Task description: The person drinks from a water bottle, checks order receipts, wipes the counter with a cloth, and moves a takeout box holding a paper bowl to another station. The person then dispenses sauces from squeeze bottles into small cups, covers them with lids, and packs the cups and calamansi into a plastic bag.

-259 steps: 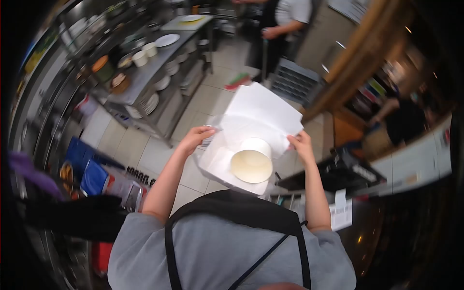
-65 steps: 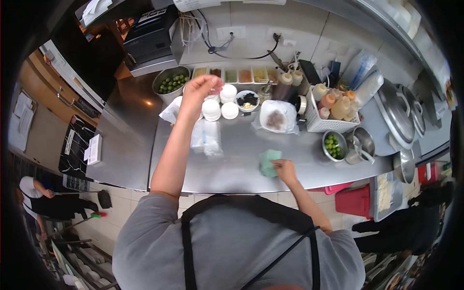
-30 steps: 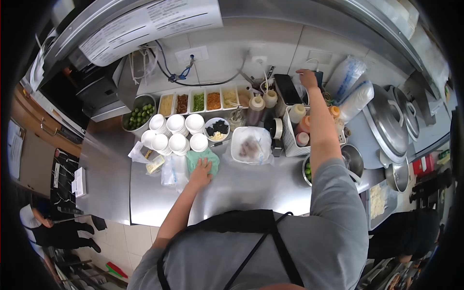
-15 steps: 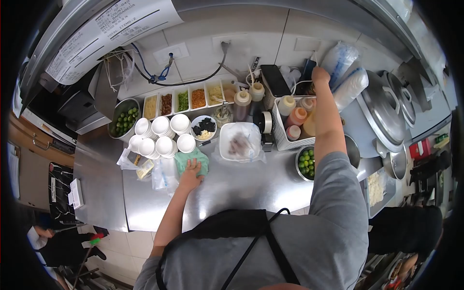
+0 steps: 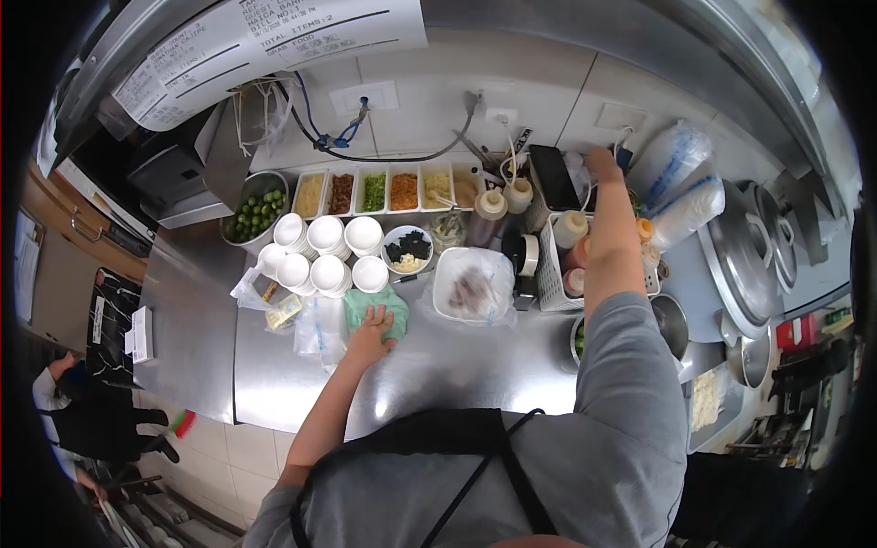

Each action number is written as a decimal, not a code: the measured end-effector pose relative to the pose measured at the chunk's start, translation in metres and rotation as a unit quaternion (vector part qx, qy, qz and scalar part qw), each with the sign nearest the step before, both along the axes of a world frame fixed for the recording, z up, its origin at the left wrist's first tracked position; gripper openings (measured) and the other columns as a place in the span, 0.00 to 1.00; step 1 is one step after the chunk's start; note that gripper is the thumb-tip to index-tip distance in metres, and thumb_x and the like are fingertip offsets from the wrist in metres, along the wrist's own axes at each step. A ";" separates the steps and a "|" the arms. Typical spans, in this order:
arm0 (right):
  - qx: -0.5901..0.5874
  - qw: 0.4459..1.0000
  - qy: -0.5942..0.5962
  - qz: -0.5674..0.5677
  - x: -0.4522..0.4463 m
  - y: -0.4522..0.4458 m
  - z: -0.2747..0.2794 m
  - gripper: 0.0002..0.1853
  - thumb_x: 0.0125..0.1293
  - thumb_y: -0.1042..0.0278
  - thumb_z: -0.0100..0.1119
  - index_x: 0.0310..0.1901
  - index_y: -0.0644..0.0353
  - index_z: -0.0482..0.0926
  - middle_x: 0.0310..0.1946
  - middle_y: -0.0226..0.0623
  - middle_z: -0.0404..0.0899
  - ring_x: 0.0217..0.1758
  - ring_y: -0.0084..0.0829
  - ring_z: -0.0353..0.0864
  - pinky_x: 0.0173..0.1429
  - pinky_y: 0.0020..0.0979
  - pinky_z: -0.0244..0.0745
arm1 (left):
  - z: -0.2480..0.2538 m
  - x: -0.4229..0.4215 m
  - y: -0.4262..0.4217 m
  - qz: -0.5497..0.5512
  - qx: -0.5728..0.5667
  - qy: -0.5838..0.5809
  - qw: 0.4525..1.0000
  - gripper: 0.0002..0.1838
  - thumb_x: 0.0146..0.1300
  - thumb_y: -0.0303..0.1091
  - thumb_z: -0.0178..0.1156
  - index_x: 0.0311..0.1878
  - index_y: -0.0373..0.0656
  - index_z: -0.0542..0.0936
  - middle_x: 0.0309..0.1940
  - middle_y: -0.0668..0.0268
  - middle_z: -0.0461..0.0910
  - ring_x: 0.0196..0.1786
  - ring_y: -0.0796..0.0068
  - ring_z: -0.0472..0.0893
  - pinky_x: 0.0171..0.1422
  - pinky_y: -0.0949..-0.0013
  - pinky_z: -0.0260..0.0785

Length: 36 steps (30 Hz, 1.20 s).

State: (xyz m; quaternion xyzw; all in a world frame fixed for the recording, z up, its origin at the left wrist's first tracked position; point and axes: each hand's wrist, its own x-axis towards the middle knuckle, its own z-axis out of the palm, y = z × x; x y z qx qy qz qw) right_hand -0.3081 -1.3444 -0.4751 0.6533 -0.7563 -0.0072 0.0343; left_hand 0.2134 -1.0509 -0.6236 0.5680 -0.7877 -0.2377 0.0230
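Note:
My left hand (image 5: 370,340) lies on a crumpled green plastic bag or cloth (image 5: 391,309), palm down with fingers spread. Stacked white cups (image 5: 329,271) and clear plastic bags (image 5: 322,327) are beside it. My right arm stretches over a white basket of sauce bottles (image 5: 551,274) to the back wall. There my right hand (image 5: 601,165) is beside some translucent plastic items (image 5: 575,173) and a black phone-like slab (image 5: 554,178); its fingers are too small and partly hidden to read. A bag-lined white tub (image 5: 470,285) sits between my arms.
Several topping trays (image 5: 373,192) line the back, with a bowl of green limes (image 5: 259,216) at left. Wrapped cup stacks (image 5: 690,210) and large lidded pots (image 5: 738,260) stand at right. Receipts (image 5: 274,46) hang overhead. A co-worker (image 5: 100,416) is at lower left.
My view has shifted, so the counter sits further right. My right hand has moved from near the wall cable toward the translucent plastic items. My left hand stays on the green bag or cloth.

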 end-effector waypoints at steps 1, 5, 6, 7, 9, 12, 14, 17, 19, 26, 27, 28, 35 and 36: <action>-0.112 0.991 -0.066 0.024 -0.028 -0.024 -0.038 0.14 0.54 0.71 0.51 0.43 0.60 0.77 0.45 0.49 0.75 0.51 0.46 0.74 0.53 0.41 0.69 | 0.000 -0.001 0.000 0.000 -0.002 0.003 1.000 0.33 0.50 0.39 0.61 0.61 0.46 0.64 0.66 0.60 0.53 0.69 0.54 0.49 0.67 0.61 0.54; 0.048 0.993 -0.055 -0.090 -0.011 -0.004 -0.013 0.18 0.48 0.69 0.58 0.44 0.59 0.76 0.45 0.50 0.75 0.51 0.45 0.74 0.53 0.40 0.70 | 0.002 -0.002 0.001 0.000 -0.008 0.011 1.000 0.33 0.50 0.38 0.61 0.61 0.46 0.65 0.66 0.59 0.54 0.69 0.54 0.49 0.67 0.61 0.54; -0.002 0.992 -0.082 -0.101 -0.006 0.002 -0.016 0.21 0.46 0.67 0.60 0.46 0.59 0.75 0.44 0.51 0.76 0.51 0.46 0.74 0.53 0.39 0.70 | 0.003 -0.002 0.001 0.003 -0.009 0.015 1.000 0.33 0.49 0.38 0.62 0.61 0.46 0.65 0.66 0.59 0.54 0.69 0.53 0.50 0.67 0.61 0.54; -0.052 0.986 -0.109 -0.111 -0.002 0.008 -0.018 0.24 0.43 0.66 0.62 0.47 0.59 0.74 0.43 0.52 0.76 0.51 0.46 0.74 0.53 0.39 0.70 | 0.003 -0.002 0.002 0.005 -0.011 0.019 1.000 0.33 0.49 0.38 0.62 0.61 0.45 0.65 0.66 0.58 0.55 0.69 0.52 0.50 0.67 0.61 0.54; -0.035 0.988 -0.108 -0.102 0.000 0.016 -0.014 0.28 0.40 0.64 0.65 0.47 0.61 0.73 0.44 0.55 0.75 0.51 0.48 0.74 0.53 0.38 0.71 | 0.005 -0.003 0.002 0.003 -0.011 0.026 1.000 0.33 0.49 0.37 0.62 0.61 0.45 0.65 0.65 0.58 0.55 0.68 0.51 0.51 0.67 0.61 0.54; -0.036 0.992 -0.084 -0.083 -0.024 0.003 -0.038 0.32 0.35 0.60 0.68 0.46 0.63 0.72 0.43 0.56 0.75 0.51 0.49 0.73 0.52 0.38 0.71 | 0.006 -0.002 0.001 0.000 -0.014 0.035 0.999 0.33 0.48 0.37 0.62 0.60 0.44 0.66 0.65 0.56 0.56 0.68 0.50 0.52 0.67 0.60 0.54; -0.053 0.994 -0.058 -0.074 -0.039 -0.007 -0.044 0.32 0.33 0.60 0.69 0.45 0.62 0.73 0.42 0.54 0.76 0.51 0.48 0.73 0.52 0.38 0.71 | 0.004 -0.001 0.001 -0.001 -0.015 0.038 0.999 0.33 0.48 0.37 0.62 0.60 0.44 0.66 0.65 0.56 0.56 0.68 0.49 0.52 0.67 0.60 0.54; -0.020 0.991 -0.112 -0.066 -0.042 -0.004 -0.035 0.31 0.32 0.59 0.69 0.42 0.62 0.74 0.41 0.50 0.76 0.48 0.46 0.75 0.50 0.37 0.71 | 0.000 0.001 0.001 -0.004 -0.022 0.036 0.999 0.33 0.48 0.37 0.63 0.60 0.44 0.66 0.65 0.56 0.56 0.68 0.49 0.52 0.67 0.60 0.54; -0.064 0.975 -0.195 -0.081 -0.037 0.005 -0.023 0.26 0.38 0.65 0.65 0.44 0.62 0.74 0.42 0.47 0.77 0.50 0.44 0.74 0.52 0.35 0.70 | 0.001 0.000 0.001 0.000 -0.019 0.041 0.999 0.34 0.47 0.37 0.63 0.60 0.44 0.66 0.65 0.56 0.56 0.68 0.50 0.52 0.67 0.60 0.54; -0.166 0.932 -0.321 -0.034 -0.043 0.009 -0.004 0.32 0.32 0.67 0.69 0.46 0.62 0.74 0.43 0.41 0.77 0.43 0.35 0.76 0.48 0.30 0.71 | 0.000 0.000 0.001 -0.004 -0.021 0.031 0.999 0.34 0.47 0.38 0.63 0.61 0.45 0.65 0.65 0.58 0.55 0.68 0.50 0.52 0.66 0.61 0.55; -0.208 0.915 -0.345 -0.004 -0.038 0.012 0.001 0.32 0.33 0.69 0.69 0.47 0.63 0.74 0.44 0.40 0.76 0.44 0.33 0.75 0.48 0.29 0.70 | 0.001 0.000 0.002 -0.005 -0.018 0.025 1.000 0.34 0.48 0.38 0.62 0.61 0.46 0.65 0.66 0.58 0.55 0.68 0.51 0.52 0.66 0.61 0.55; -0.249 0.895 -0.368 0.027 -0.034 0.016 0.008 0.31 0.34 0.70 0.68 0.48 0.63 0.73 0.45 0.39 0.76 0.46 0.31 0.75 0.49 0.27 0.70 | 0.002 0.001 0.002 -0.004 -0.017 0.018 1.000 0.35 0.48 0.37 0.62 0.62 0.46 0.64 0.66 0.58 0.54 0.68 0.51 0.52 0.66 0.61 0.55; -0.416 0.791 -0.425 0.141 0.012 0.061 0.078 0.28 0.45 0.68 0.69 0.51 0.58 0.73 0.48 0.34 0.74 0.48 0.25 0.70 0.52 0.23 0.64 | -0.004 0.000 0.003 -0.009 -0.017 -0.018 1.000 0.36 0.49 0.40 0.60 0.63 0.44 0.62 0.66 0.57 0.52 0.69 0.51 0.50 0.69 0.60 0.49; -0.381 0.793 -0.460 0.116 0.033 0.087 0.098 0.29 0.46 0.67 0.68 0.52 0.60 0.72 0.50 0.38 0.72 0.55 0.30 0.68 0.58 0.29 0.61 | -0.004 0.000 0.004 -0.017 -0.035 -0.011 0.999 0.36 0.49 0.40 0.60 0.63 0.43 0.61 0.66 0.56 0.52 0.69 0.51 0.50 0.70 0.60 0.47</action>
